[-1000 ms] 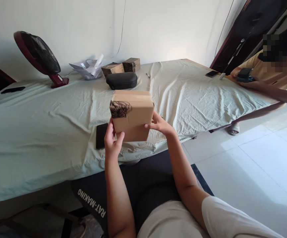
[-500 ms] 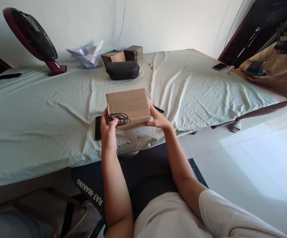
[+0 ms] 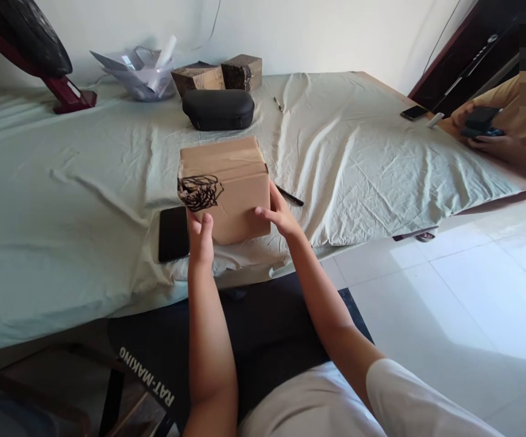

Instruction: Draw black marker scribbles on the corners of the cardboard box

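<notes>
A brown cardboard box with black scribbles on its front left corner is held between my two hands at the table's near edge. My left hand grips its lower left side, thumb up against the front face. On the right side, my right hand presses with the thumb on the front and the other fingers along the side, partly hidden. Left of the box lies a black phone or tablet, partly covered by it. A black pen rests just behind my right hand.
A black zip case sits behind the box, with two cardboard boxes and a clear plastic basket near the wall. A dark red fan stands left. At far right, a person's hands hold a dark device near a phone.
The box has tilted so more of its front face shows, and both thumbs now sit lower on that face. The view has shifted, uncovering more of the black phone or tablet.
</notes>
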`<action>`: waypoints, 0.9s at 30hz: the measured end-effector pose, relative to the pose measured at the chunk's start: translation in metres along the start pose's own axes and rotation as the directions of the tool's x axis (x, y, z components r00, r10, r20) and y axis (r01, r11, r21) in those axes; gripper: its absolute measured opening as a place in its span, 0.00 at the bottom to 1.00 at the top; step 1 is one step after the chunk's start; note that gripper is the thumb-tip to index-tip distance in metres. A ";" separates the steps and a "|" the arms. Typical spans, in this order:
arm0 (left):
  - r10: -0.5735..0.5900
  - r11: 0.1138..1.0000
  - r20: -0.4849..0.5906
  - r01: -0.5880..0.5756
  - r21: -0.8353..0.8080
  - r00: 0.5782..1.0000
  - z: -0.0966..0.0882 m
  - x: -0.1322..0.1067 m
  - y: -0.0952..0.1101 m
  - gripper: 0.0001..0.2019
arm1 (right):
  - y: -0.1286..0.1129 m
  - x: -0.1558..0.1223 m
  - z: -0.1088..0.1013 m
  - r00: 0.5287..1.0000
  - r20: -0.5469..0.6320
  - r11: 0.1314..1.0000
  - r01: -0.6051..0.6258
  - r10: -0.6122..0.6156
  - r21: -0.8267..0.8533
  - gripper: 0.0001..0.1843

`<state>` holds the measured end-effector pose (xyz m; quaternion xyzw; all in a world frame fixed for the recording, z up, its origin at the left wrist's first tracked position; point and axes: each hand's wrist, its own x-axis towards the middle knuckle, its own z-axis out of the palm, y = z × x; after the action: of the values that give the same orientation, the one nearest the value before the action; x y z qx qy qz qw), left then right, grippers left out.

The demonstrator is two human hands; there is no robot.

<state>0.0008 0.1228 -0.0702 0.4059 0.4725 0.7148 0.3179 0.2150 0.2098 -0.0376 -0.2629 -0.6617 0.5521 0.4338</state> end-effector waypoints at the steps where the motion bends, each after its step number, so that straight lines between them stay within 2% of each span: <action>1: 0.039 0.999 0.015 -0.040 0.004 0.999 0.000 0.008 -0.002 0.45 | 0.002 0.008 0.000 1.000 -0.005 1.000 0.010 -0.010 0.001 0.62; 4: 0.126 0.992 0.083 -0.125 -0.010 0.989 0.002 0.038 -0.004 0.45 | 0.011 0.033 -0.005 0.999 -0.004 0.999 0.045 -0.045 -0.004 0.60; 6: 0.158 0.987 0.142 -0.159 -0.001 0.977 0.003 0.060 -0.004 0.48 | 0.020 0.048 -0.010 0.999 0.003 0.999 0.051 -0.051 -0.017 0.59; 8: 0.152 0.987 0.199 -0.158 0.014 0.968 0.003 0.080 -0.006 0.50 | 0.030 0.059 -0.014 0.999 0.017 0.998 0.051 -0.050 -0.028 0.60; 11: 0.101 0.995 0.219 -0.097 -0.029 0.971 0.000 0.097 -0.019 0.50 | 0.043 0.066 -0.015 0.997 0.052 0.998 0.064 -0.064 0.000 0.65; 14: 0.024 0.994 0.210 -0.002 -0.107 0.977 -0.005 0.096 -0.036 0.50 | 0.051 0.064 -0.010 0.996 0.063 0.998 0.058 -0.059 0.013 0.70; 17: -0.019 0.990 0.203 0.047 -0.132 0.979 -0.007 0.087 -0.049 0.49 | 0.055 0.062 -0.007 0.996 0.061 0.998 0.061 -0.062 0.023 0.70; 21: -0.007 0.982 0.178 0.040 -0.183 0.984 -0.003 0.082 -0.055 0.48 | 0.059 0.061 -0.007 0.997 0.041 0.998 0.058 -0.059 0.030 0.70; 27: 0.043 0.962 0.190 0.010 -0.273 0.981 0.000 0.082 -0.058 0.47 | 0.067 0.064 -0.006 1.000 0.001 0.997 -0.025 0.025 -0.078 0.71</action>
<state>-0.0336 0.2123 -0.1018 0.4299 0.3330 0.7327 0.4092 0.1809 0.2826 -0.0833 -0.2873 -0.6797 0.5316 0.4158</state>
